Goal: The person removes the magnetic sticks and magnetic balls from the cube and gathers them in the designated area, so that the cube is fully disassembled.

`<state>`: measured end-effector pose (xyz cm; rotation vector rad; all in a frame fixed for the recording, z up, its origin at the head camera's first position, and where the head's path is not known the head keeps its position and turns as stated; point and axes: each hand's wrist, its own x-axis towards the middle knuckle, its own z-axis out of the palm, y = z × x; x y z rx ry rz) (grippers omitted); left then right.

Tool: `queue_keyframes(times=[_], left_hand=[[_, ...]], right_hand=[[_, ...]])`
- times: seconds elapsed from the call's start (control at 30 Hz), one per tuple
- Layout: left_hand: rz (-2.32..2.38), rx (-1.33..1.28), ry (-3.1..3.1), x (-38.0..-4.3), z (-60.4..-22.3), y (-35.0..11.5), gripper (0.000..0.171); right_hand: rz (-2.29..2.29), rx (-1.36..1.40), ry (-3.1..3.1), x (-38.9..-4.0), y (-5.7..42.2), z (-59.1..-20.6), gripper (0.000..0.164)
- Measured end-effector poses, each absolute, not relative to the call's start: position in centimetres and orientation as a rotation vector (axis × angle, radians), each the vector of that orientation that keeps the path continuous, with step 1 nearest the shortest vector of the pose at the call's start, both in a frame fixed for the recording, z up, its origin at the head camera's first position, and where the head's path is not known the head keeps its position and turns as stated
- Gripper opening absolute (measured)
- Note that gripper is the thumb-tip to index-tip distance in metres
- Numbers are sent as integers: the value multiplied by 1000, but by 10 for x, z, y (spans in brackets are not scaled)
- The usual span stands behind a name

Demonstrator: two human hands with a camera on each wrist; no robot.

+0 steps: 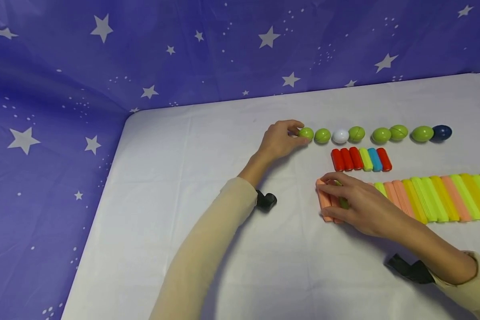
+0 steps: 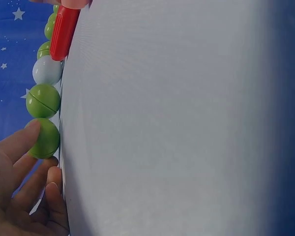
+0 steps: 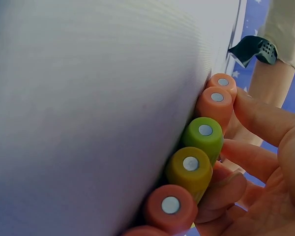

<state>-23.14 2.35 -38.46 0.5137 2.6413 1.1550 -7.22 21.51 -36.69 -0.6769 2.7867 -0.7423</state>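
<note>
At the left end of a row of balls, my left hand pinches a glossy green ball between thumb and fingers. The left wrist view shows the thumb against this ball, which rests beside another green ball. Nearer to me, my right hand spans the left end of a row of magnetic sticks, with its fingers and thumb on the end pink stick. In the right wrist view the thumb meets the farthest pink stick; silvery discs show in the stick ends. The hand partly hides several sticks.
Between the two rows lies a group of short sticks: red, lime and blue. A white ball and a dark blue ball share the ball row. Long yellow, lime and pink sticks continue rightward on the white-covered table.
</note>
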Motion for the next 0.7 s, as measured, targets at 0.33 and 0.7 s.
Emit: queue_keyframes(times=[0.33, 0.7], left_hand=[[1179, 507, 2625, -230, -383, 17, 50], [1532, 533, 2802, -238, -355, -66, 40]], right_hand=[[-735, -739, 2796, -73, 212, -368, 56], [-823, -783, 2918, -82, 217, -356, 55]])
